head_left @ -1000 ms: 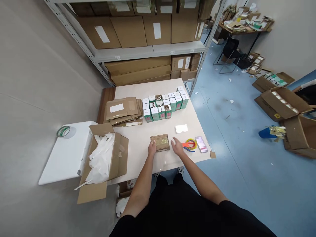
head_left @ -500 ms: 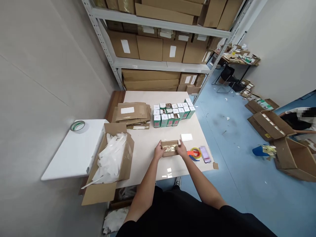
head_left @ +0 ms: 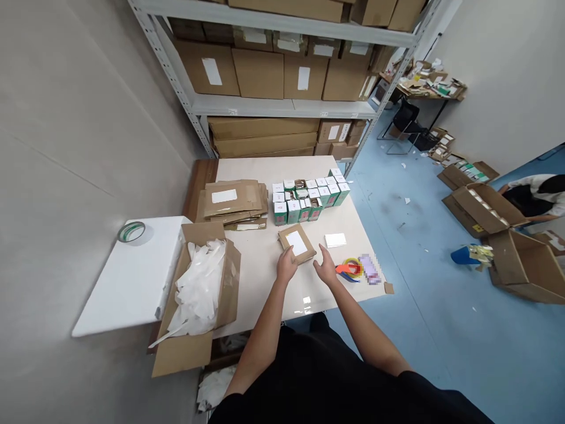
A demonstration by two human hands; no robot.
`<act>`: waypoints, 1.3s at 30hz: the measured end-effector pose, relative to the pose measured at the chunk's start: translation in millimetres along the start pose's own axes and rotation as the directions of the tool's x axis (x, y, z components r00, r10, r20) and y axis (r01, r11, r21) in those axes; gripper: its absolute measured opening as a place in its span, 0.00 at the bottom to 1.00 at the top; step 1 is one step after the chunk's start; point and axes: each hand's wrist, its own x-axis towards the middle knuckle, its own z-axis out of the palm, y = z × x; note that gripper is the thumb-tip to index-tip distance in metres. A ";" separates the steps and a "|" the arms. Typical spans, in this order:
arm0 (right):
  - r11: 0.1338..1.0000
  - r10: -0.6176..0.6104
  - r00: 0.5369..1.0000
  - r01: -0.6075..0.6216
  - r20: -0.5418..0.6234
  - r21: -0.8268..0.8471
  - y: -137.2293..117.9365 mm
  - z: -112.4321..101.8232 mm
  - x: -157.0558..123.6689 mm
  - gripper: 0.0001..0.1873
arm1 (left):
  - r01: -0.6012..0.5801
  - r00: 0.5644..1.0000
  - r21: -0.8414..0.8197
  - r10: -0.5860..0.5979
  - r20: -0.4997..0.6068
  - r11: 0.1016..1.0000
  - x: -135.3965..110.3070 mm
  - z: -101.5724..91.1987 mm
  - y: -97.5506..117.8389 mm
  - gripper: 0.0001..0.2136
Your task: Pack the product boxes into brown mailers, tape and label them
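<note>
A small flat cardboard box (head_left: 289, 234) with a white label on its upper face sits over the near middle of the table, turned at an angle. My left hand (head_left: 286, 265) grips its near left edge, thumb on top by the label. Just off the box's near right corner is my right hand (head_left: 325, 268), open, thumb and fingers apart and nothing between them. Beyond the right hand lies a stack of white cards or labels (head_left: 335, 239). To its right are rolls of coloured tape (head_left: 352, 268) with an orange piece on them.
Small green-and-white boxes (head_left: 293, 212) stand in rows behind. Flattened cardboard (head_left: 236, 197) is piled at the back left. An open carton (head_left: 232, 282) of white plastic bags stands left, beside a white board (head_left: 128, 277) bearing a tape roll (head_left: 131, 232). Another person (head_left: 536, 197) is among cartons at far right.
The cardboard box has been turned over from its taped side to its labelled side and moved slightly away from me. My right hand has let go of it.
</note>
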 end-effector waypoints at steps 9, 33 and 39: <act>0.984 0.172 0.985 -0.172 -0.029 -0.033 65.1 -63.1 56.4 0.36 | 0.002 0.995 -0.020 0.000 0.099 1.000 55.2 75.9 59.5 0.21; 0.945 0.318 0.790 -0.223 0.524 -0.238 235.1 -59.8 123.8 0.39 | 0.450 0.888 0.113 -0.458 0.050 0.886 157.1 243.5 58.7 0.11; 0.968 0.251 0.877 -0.216 0.409 -0.131 222.8 -75.7 126.3 0.26 | 0.432 0.893 0.307 -0.450 -0.012 0.848 145.3 232.3 70.6 0.07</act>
